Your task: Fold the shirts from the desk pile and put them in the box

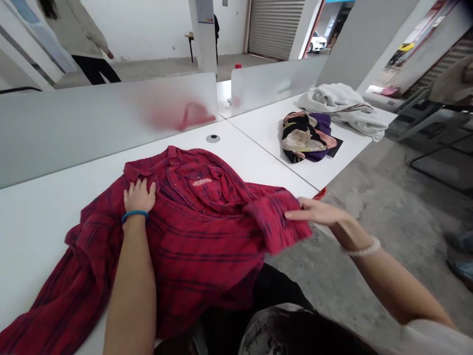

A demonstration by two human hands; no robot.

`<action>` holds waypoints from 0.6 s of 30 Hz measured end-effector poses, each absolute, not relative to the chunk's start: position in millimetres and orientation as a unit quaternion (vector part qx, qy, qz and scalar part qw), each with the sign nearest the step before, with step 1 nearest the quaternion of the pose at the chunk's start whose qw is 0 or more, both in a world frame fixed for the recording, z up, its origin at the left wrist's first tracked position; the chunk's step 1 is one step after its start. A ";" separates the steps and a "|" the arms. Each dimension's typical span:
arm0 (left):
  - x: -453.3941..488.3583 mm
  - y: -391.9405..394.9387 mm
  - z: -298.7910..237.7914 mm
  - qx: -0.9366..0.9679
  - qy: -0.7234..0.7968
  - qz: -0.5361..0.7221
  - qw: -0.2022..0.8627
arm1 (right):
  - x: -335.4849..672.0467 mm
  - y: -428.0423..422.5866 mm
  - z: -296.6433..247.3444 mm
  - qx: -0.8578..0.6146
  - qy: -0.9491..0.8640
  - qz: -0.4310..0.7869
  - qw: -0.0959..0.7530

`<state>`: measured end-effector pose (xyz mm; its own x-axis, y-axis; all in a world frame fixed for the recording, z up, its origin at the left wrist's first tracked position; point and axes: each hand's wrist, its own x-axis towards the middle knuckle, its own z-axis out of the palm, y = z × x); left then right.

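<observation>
We've got a red plaid flannel shirt (199,236) lying bunched on a white desk (44,246), collar pointing away from us and the lower part hanging over the near edge. Our left hand (139,196) is spread wide and flat on the shirt just beside the collar, not gripping anything, with a blue wristband (135,215) on that wrist. Our right hand (320,212), wearing a pale beaded bracelet (364,248), is out at the thick folded sleeve on the right. Its fingers (295,214) are on the sleeve's edge, but we honestly can't tell if that's a narrow pinch or just a touch. Farther along, on the next desk, sits a black floral and purple fabric bundle (306,137), with a crumpled grey-white garment (342,106) behind it. A frosted divider (111,123) runs along the desk's far side, and a person (84,39) stands beyond it.
</observation>
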<state>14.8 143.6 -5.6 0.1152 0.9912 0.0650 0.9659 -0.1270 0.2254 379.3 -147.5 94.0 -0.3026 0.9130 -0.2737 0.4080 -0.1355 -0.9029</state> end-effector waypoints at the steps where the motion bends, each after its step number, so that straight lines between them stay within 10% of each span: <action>1: 14.6 143.6 -5.1 0.744 0.657 0.100 0.064 | 383.4 -141.9 100.7 -0.567 -0.618 0.495 0.227; 5: 14.2 143.9 -3.9 0.744 0.657 0.103 0.066 | 381.7 -148.1 105.3 -0.570 -0.694 0.431 0.084; 14: 16.3 144.5 -3.3 0.740 0.660 0.111 0.073 | 368.9 -199.1 90.1 -0.653 -0.675 0.278 0.201; 18: 17.0 143.7 -2.8 0.740 0.656 0.124 0.080 | 377.5 -195.8 106.6 -0.553 -0.695 0.431 0.159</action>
<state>17.0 143.7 -2.8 0.1076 0.9911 0.0789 0.9513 -0.1257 0.2815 377.5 -195.8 106.6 -0.3382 0.9057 -0.2558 0.6321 0.0172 -0.7747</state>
